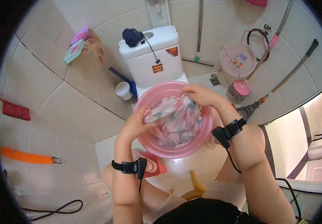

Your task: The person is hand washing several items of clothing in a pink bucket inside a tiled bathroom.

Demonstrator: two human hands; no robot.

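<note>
A pink plastic basin point(175, 154) stands in front of the toilet, with water and a wet patterned cloth point(175, 117) in it. The cloth is whitish with pink and grey-green patches. My left hand point(137, 123) holds the cloth's left edge at the basin's left rim. At the upper right of the basin, my right hand point(198, 93) pinches the cloth's top edge between thumb and fingers. Between the hands the cloth is partly raised, and its lower part lies in the water. Both forearms wear black straps with small devices and cables.
Behind the basin is the white toilet tank point(154, 67), with a dark mesh bundle point(133, 37) on its lid. A white tub point(123, 90) stands left of it. A pink-headed brush point(240, 89) and a long-handled tool point(292, 70) lean at the right wall.
</note>
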